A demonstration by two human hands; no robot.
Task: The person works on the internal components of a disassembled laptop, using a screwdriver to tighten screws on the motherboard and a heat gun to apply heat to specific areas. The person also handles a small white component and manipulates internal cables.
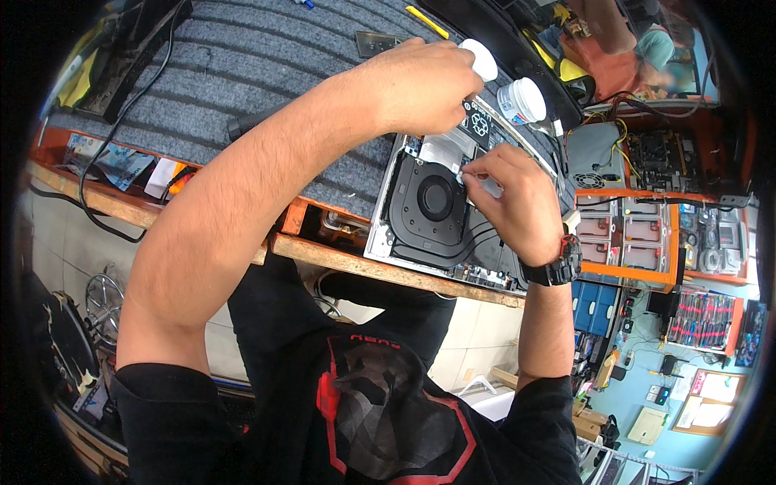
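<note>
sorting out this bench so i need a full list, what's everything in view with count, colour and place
opened electronic device: one, silver and black, at the bench edge
fan: one visible, black, inside the device
jar: one, white, beyond the device
round piece: one, white, by the left hand
strip: one, yellow, far side of mat
mat: one, grey with dark stripes, on the bench
bench: one, brown wood edge, before the person
shelf items: many, mixed colours, right; too small to count
watch: one, black, right wrist
left hand: one, bare, above the device's far edge
right hand: one, bare, fingertips at the fan's right
</note>
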